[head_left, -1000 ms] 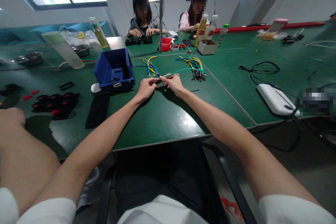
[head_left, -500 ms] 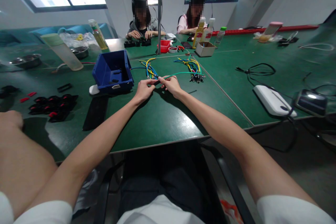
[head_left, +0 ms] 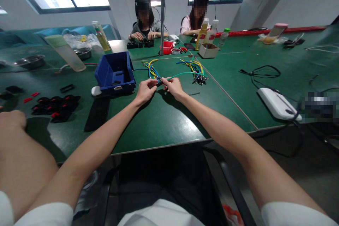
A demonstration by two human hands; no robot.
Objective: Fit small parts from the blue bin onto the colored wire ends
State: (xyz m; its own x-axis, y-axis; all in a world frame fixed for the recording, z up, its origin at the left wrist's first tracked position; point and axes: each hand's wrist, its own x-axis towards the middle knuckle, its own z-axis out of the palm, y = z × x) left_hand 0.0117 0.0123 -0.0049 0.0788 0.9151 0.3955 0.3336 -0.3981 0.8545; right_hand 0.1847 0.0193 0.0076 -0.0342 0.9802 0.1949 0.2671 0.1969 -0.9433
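My left hand [head_left: 145,90] is closed on a small black part [head_left: 159,84], its fingertips pinching it just above the table. My right hand [head_left: 173,86] pinches a green wire [head_left: 185,74] at the end that meets the black part; the wire's free length trails off to the right. Whether the wire sits inside the part is hidden by my fingers. Just beyond my hands lies a bunch of yellow and blue wires [head_left: 152,69]. A second bunch of wires with dark metal ends [head_left: 198,72] rests to the right. Left of my hands stands a blue bin [head_left: 116,86] holding a few black pieces.
A dark phone-like slab [head_left: 96,114] and several black-and-red parts [head_left: 55,106] lie on the left, near another person's arm [head_left: 23,148]. A white power bank [head_left: 278,104] with cables is at right. Bottles [head_left: 202,35] and a small box [head_left: 208,51] stand farther back, before two seated people.
My hands stay together at the same spot, with the black part showing slightly more between them. The whole view has shifted a little.
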